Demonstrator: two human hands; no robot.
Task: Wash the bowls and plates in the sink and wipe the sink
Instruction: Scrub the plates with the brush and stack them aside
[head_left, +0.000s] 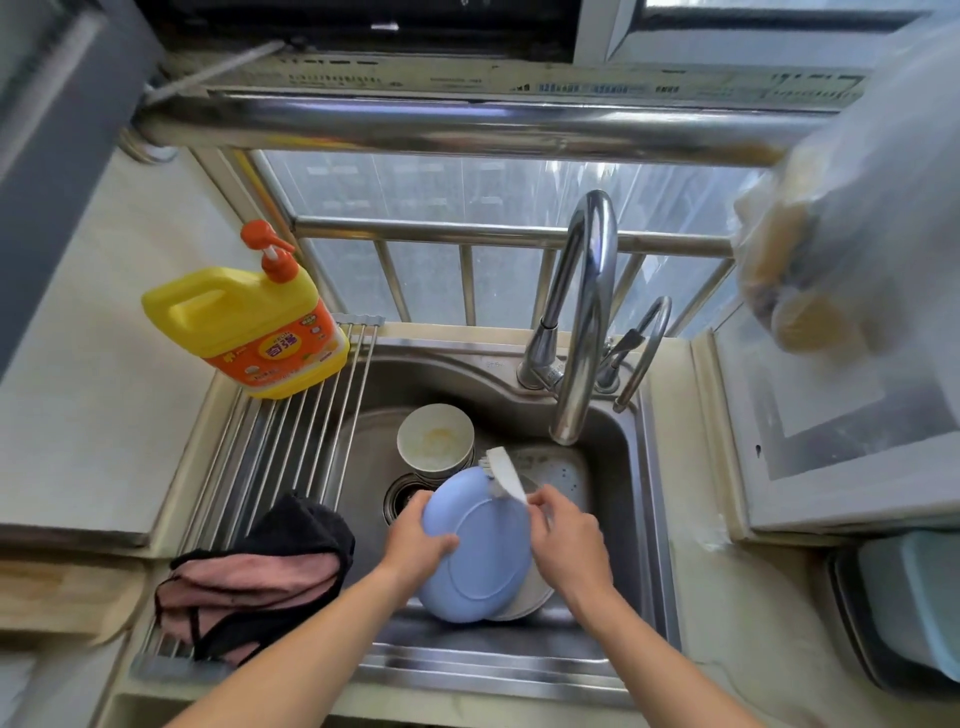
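Observation:
Over the steel sink (631, 499) my left hand (418, 540) grips the left rim of a blue plate (483, 561), held tilted with its underside toward me. My right hand (563, 540) is shut on the handle of a white dish brush (504, 473), whose bristles rest at the plate's upper edge. A pale plate (530, 597) shows behind the blue one's lower right. A stained white bowl (435, 437) sits on other dishes at the back of the basin. Another white dish (563, 473) lies under the tap. The drain (402, 499) is partly hidden by my left hand.
A curved tap (584, 322) arches over the basin, no water visible. A roll-up drying rack (291, 431) spans the left side, carrying a yellow detergent bottle (249, 322) and a pink and black cloth (254, 577). A plastic bag (841, 234) hangs at upper right. A pale bin (909, 603) stands right.

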